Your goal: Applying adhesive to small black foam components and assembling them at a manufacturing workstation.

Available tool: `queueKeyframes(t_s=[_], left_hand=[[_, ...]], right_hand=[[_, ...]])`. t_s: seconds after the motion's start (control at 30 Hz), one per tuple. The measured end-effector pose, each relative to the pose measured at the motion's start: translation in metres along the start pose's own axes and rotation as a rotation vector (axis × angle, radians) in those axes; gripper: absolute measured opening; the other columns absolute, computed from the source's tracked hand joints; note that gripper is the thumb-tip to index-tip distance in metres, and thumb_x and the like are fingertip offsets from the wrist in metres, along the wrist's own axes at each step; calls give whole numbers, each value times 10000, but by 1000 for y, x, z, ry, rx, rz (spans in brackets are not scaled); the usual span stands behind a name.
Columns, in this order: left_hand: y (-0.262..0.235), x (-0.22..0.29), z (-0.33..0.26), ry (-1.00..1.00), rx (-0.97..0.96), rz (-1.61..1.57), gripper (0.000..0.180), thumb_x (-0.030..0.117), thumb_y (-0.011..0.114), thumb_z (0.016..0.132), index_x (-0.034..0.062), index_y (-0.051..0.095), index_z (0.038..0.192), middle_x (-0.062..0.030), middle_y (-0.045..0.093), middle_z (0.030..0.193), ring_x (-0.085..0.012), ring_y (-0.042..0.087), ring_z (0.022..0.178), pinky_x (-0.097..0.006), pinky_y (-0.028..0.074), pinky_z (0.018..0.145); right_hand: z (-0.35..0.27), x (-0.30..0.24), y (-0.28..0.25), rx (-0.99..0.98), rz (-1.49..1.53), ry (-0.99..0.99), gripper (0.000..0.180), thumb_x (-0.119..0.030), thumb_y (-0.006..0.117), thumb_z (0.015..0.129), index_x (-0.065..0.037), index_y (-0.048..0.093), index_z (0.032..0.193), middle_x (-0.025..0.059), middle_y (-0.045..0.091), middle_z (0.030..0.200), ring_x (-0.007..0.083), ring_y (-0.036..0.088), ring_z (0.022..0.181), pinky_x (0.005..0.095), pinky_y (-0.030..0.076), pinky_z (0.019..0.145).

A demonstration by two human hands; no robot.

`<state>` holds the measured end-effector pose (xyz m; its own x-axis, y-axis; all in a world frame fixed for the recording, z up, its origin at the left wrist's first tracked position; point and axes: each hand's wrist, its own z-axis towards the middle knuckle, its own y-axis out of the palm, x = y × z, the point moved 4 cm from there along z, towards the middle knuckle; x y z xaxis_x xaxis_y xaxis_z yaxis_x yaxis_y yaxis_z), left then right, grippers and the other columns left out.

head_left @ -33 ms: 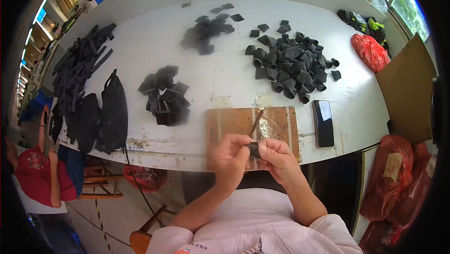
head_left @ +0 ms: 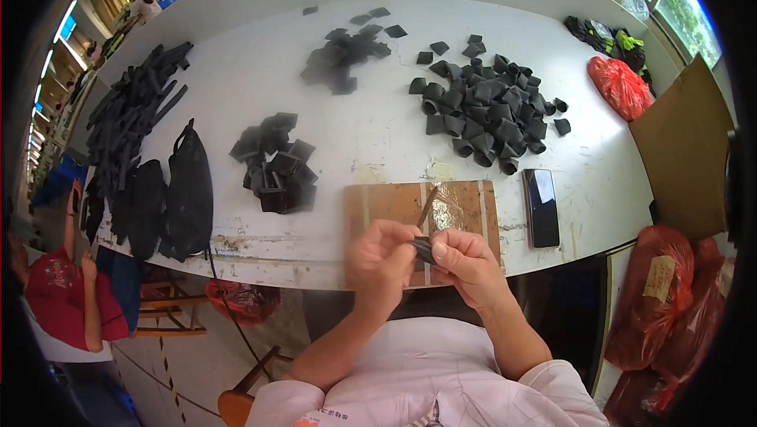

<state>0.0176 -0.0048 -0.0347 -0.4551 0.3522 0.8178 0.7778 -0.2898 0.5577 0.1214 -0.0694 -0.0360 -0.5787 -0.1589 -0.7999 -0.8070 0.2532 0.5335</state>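
Three heaps of small black pieces lie on the table. One phone and one wooden board lie there too.

The white tabletop carries a wooden board at its near edge, a phone right of it, and 3 black piles beyond.

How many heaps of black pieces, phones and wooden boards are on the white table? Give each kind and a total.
Heaps of black pieces: 4
Phones: 1
Wooden boards: 1
Total: 6
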Motion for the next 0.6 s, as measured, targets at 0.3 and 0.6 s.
queueKeyframes(t_s=[0.3, 0.6], left_hand=[[25, 41, 39, -493, -347, -541, 250, -62, 435, 753, -25, 498, 993, -112, 587, 711, -27, 275, 296, -168, 226, 306], [24, 58, 29, 359, -112, 368, 261, 19, 493, 805, -9, 504, 1065, -71, 557, 939, -96, 527, 760, -174, 402, 632]], right_hand=[[42, -66, 18, -198, -209, -150, 247, -261, 532, 864, -61, 530, 719, -51, 454, 631, 35, 368, 569, 188, 272, 503], [30, -65, 12, 10, -503, -361, 212, -234, 544, 854, -23, 534, 844, -9, 480, 678, 73, 462, 615, 228, 389, 560]])
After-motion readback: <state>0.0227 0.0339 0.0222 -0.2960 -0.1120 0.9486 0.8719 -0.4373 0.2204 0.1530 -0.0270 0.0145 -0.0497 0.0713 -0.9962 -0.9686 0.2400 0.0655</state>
